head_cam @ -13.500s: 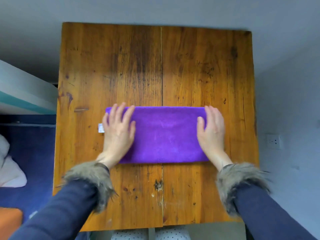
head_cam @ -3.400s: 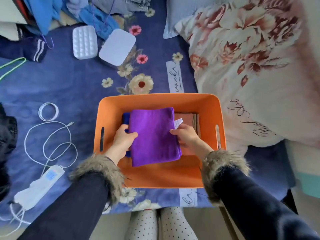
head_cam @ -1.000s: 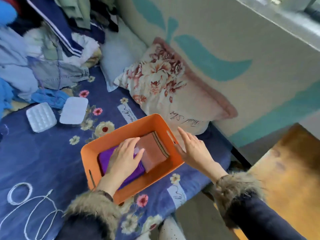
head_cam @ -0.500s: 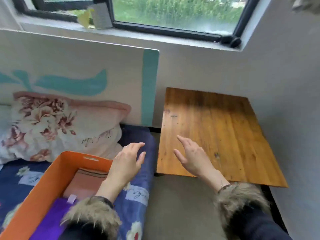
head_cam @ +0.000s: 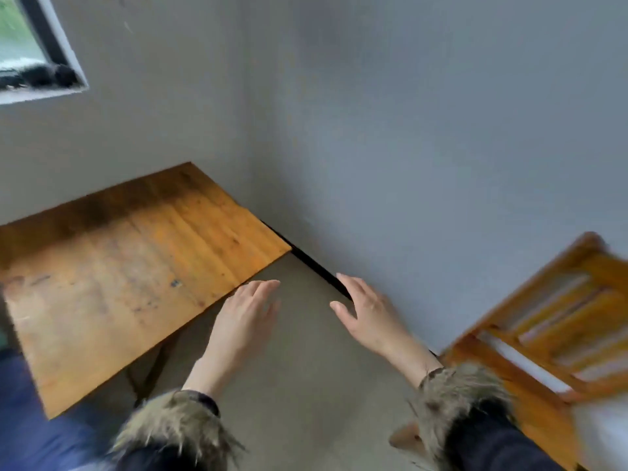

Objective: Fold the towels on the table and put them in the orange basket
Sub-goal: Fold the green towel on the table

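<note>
The wooden table [head_cam: 129,277] lies at the left with no towel on the part I see. My left hand [head_cam: 246,317] hovers past the table's right corner, fingers straight and holding nothing. My right hand [head_cam: 367,311] floats a little to the right over the grey floor, fingers straight, palm turned inward, also holding nothing. The orange basket and the towels are out of view.
A wooden chair [head_cam: 557,321] stands at the right, against the grey wall [head_cam: 424,130]. Part of a window [head_cam: 30,52] shows at the top left. A blue bed edge [head_cam: 20,419] is at the bottom left. Grey floor [head_cam: 306,385] spreads below my hands.
My view has swung right, away from the bed: the orange basket and pillow have left the frame and a wooden chair has come in. Both hands stay free, now beyond the table's corner.
</note>
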Tool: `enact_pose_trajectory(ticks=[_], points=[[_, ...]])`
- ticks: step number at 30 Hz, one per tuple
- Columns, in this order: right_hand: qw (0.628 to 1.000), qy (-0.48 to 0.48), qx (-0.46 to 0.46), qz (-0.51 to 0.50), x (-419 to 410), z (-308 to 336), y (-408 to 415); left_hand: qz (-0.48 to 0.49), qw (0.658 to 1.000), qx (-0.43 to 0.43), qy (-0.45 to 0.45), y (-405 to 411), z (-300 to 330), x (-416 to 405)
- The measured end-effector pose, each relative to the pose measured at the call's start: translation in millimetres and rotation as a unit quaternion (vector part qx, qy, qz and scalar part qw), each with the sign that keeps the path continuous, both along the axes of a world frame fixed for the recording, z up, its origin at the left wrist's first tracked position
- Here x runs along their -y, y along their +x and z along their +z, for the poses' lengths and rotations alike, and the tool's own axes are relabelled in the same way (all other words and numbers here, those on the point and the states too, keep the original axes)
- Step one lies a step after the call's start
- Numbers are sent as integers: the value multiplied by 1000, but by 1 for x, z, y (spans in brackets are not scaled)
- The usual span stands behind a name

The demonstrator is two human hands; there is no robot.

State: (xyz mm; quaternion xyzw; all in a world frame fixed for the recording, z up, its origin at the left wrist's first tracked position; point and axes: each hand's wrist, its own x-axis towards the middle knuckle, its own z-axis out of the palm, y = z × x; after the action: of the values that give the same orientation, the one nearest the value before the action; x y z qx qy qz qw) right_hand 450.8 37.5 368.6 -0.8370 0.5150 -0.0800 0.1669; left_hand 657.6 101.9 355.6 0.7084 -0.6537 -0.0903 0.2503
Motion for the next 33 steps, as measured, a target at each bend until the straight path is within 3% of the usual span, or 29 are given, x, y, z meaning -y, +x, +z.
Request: enact_pose_trajectory(ticks=[5, 10, 17, 28, 33], points=[[990, 2, -16, -140, -29, 4, -166, -132, 991, 1, 5, -157, 6, 37], [954, -6, -5, -300, -85, 9, -306, -281, 959, -18, 6, -308, 9, 54], [881, -13, -4, -472, -149, 5, -453, -485, 873, 37, -22, -492, 9, 61], [775, -12, 9, -632, -212, -14, -652, -631, 773, 55, 29, -756, -9, 43], [715, -5, 40, -698, -260, -33, -726, -699, 707, 100, 44, -857, -18, 8]])
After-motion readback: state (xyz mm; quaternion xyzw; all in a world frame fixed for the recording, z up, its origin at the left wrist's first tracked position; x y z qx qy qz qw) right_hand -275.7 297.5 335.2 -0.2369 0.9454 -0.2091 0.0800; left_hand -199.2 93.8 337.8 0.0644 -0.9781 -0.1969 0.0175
